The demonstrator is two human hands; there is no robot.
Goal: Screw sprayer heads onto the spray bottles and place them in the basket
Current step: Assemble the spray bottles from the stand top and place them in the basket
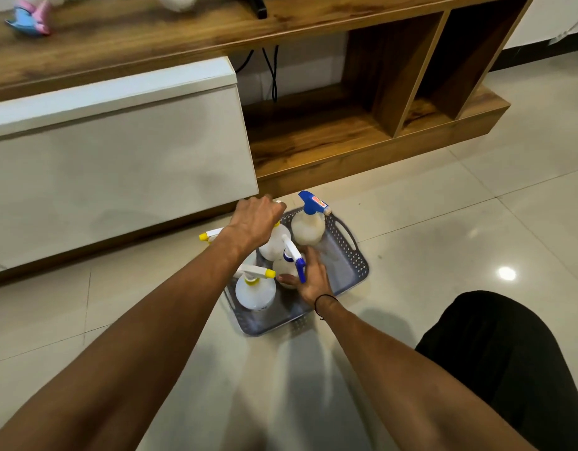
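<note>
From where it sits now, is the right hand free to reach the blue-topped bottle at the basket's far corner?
Probably yes. The right hand rests beside the near blue-trigger bottle, and the basket between it and the far bottle looks open; the left hand sits off to the side.

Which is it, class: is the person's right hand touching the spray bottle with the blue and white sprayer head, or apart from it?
Touching. The head view shows the right hand wrapped against that bottle inside the basket, no gap visible.

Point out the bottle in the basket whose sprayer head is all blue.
The far-right bottle in the grey basket: its head is solid blue with a small red label. The others carry white heads with yellow or blue tips.
</note>
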